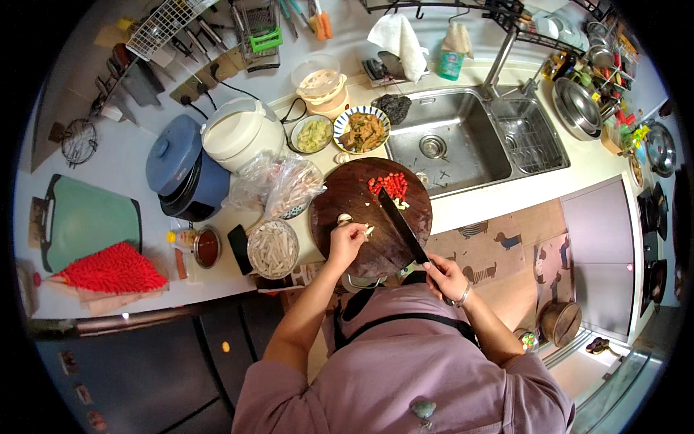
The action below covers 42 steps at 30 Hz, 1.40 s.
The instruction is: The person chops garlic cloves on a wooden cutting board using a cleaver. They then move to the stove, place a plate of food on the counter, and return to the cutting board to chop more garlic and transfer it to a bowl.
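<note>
On the round wooden chopping board [361,199], the knife [400,220] lies diagonally, its handle clenched in the right hand [444,278], its tip beyond the small pale garlic piece [367,231] pinched by the left hand [347,242].

A pale countertop [130,173] carries a round dark wooden chopping board [354,202]. Left of the board sit a bowl of pale strips [272,249], plastic bags [278,184] and a blue cooker [181,170]; behind it, two dishes of food [340,132]; right of it, a steel sink [463,141].
</note>
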### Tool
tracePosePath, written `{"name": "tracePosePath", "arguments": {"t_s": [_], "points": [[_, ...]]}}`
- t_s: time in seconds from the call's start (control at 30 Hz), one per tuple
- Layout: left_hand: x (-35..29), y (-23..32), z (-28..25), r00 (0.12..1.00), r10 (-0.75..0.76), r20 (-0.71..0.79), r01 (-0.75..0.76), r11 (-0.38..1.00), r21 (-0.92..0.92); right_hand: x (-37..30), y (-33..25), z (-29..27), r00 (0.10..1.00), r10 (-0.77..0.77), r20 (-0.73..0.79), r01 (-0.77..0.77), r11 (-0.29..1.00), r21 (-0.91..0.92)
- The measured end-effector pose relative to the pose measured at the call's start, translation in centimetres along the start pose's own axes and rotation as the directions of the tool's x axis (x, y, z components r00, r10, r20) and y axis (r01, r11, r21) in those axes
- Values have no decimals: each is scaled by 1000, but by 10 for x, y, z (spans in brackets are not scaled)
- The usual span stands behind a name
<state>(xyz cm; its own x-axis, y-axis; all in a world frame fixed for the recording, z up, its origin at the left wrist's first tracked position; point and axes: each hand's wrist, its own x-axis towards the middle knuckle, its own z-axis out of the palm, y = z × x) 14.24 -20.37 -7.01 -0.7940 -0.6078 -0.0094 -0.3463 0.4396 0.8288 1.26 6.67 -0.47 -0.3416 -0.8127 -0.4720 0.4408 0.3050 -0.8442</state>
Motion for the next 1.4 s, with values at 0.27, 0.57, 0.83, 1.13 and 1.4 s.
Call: {"name": "tracePosePath", "arguments": {"t_s": [0.27, 0.57, 0.83, 1.13, 1.4], "points": [[-10, 20, -1, 984, 65, -165, -64, 998, 10, 1, -8, -2, 994, 69, 79, -71, 997, 18], [37, 29, -31, 958, 170, -230, -170, 985, 21, 4, 2, -6, 996, 80, 35, -81, 997, 6], [118, 141, -28, 965, 232, 119, -212, 964, -158, 17, 11, -13, 992, -15, -128, -18, 967, -253], [11, 9, -26, 971, 217, 104, -236, 945, 228, 26, -6, 2, 895, -445, -44, 188, 463, -866], [-5, 10, -1, 968, 227, -102, -207, 962, 175, 22, -28, 30, 938, -346, 6, 158, 413, -897]]}}
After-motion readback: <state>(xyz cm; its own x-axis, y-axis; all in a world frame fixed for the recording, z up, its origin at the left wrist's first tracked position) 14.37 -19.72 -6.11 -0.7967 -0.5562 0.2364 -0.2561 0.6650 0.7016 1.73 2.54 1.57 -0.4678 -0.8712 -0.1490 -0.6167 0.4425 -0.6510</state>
